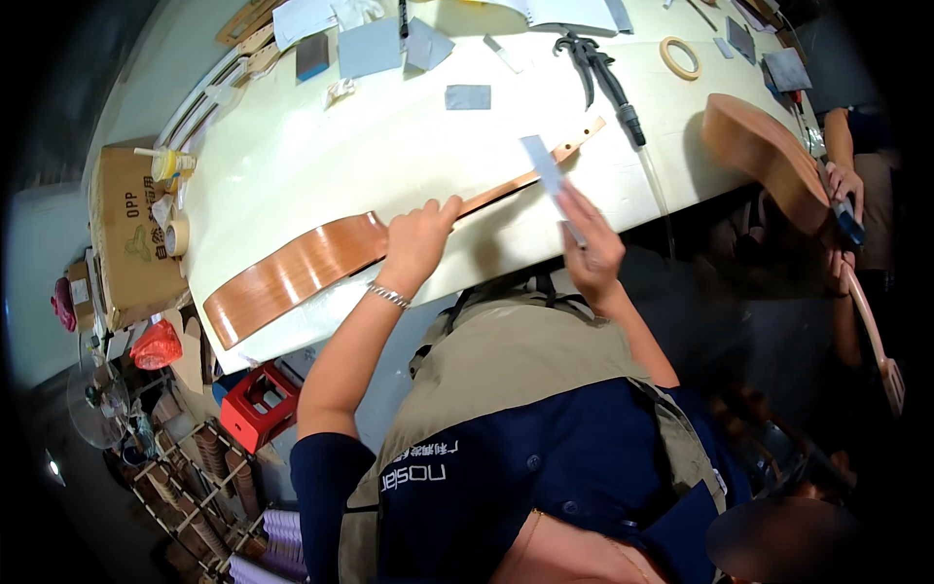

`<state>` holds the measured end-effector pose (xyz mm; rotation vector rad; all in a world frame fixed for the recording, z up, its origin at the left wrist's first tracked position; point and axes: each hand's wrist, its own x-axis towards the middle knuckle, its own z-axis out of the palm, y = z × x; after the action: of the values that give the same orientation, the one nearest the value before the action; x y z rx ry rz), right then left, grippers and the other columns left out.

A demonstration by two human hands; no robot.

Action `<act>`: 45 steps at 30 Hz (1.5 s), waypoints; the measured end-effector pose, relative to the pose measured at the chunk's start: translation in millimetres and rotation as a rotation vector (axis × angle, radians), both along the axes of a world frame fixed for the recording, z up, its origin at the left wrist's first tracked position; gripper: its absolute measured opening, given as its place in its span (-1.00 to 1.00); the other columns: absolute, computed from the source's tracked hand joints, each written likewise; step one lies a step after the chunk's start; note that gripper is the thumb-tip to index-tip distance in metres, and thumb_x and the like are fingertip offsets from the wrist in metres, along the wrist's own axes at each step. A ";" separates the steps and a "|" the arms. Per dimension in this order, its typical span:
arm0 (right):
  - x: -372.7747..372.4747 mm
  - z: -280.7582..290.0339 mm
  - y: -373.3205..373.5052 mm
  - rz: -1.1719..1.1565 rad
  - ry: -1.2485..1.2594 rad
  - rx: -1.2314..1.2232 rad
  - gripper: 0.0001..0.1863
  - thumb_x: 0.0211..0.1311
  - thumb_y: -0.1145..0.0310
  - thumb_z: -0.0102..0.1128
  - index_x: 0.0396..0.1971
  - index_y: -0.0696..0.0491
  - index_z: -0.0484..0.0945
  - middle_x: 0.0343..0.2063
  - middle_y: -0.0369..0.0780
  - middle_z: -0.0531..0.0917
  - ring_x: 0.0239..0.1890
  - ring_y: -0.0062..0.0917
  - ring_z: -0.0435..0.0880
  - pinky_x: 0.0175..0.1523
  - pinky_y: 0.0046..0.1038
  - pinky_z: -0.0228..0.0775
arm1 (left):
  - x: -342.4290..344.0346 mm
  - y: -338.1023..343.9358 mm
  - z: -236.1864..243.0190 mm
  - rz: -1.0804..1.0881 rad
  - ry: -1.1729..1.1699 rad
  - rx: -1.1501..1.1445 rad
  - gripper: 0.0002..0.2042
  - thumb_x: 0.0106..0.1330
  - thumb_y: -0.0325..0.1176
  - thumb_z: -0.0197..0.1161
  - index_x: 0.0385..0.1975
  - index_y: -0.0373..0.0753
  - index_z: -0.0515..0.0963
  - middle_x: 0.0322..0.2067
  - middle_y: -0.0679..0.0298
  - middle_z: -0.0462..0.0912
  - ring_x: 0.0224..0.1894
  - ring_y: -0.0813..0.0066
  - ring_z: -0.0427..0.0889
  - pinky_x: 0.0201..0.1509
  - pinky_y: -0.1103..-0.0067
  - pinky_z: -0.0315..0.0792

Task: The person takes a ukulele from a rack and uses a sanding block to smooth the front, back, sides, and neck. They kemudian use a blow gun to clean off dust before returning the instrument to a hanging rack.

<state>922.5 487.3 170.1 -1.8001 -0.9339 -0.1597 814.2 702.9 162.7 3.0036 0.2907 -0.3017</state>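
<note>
A glossy brown wooden guitar (302,265) lies on its side on the pale-topped table (292,175). Its neck slants up to the right and ends in a headstock (581,139) with dark holes. My left hand (420,238) is wrapped round the neck where it meets the body. Beside the headstock end, my right hand (593,251) is closed on a grey strip of sandpaper (542,164), which is slightly blurred. The strip overlaps the neck in view; whether it touches the wood I cannot tell.
Sandpaper sheets (370,47), a sanding block (312,56), a black clamp (605,88) and a tape roll (680,58) lie on the table's far side. At right, another person's hand (844,185) holds a second guitar body (764,156). A cardboard box (122,209) stands left.
</note>
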 end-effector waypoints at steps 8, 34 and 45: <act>-43.5 -53.8 68.8 0.139 -0.259 -0.372 -0.52 -0.07 0.58 0.10 -0.03 0.04 0.48 0.01 -0.12 0.45 0.11 -0.26 0.42 0.16 -0.15 0.25 | -74.1 64.7 82.8 0.207 -0.070 0.434 -0.30 -0.15 -0.14 0.42 0.07 -0.17 0.32 -0.09 0.15 0.44 0.05 0.25 0.38 0.27 0.03 -0.01; -95.7 -15.8 153.5 0.505 -0.175 -0.688 -0.06 -0.16 0.00 0.27 0.23 0.13 0.10 0.26 -0.16 0.18 0.32 -0.41 0.11 0.35 -0.06 -0.24 | -90.8 98.3 62.8 0.300 -0.373 0.032 -0.28 -0.26 0.16 0.37 -0.17 -0.27 0.39 -0.33 0.19 0.40 -0.22 0.19 0.37 -0.05 0.37 0.21; 0.6 -57.0 89.0 0.030 -0.209 -0.707 -0.47 -0.13 0.24 0.30 -0.08 0.06 0.42 -0.12 -0.12 0.49 0.06 -0.23 0.39 0.26 -0.14 0.03 | -90.5 89.9 64.1 0.323 -0.417 0.030 -0.33 -0.24 0.12 0.38 -0.18 -0.24 0.42 -0.32 0.17 0.43 -0.21 0.17 0.40 -0.07 0.35 0.24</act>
<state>923.1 576.3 113.0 -2.4459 -1.2696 0.0100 723.7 792.8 226.8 2.8851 0.7218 0.3546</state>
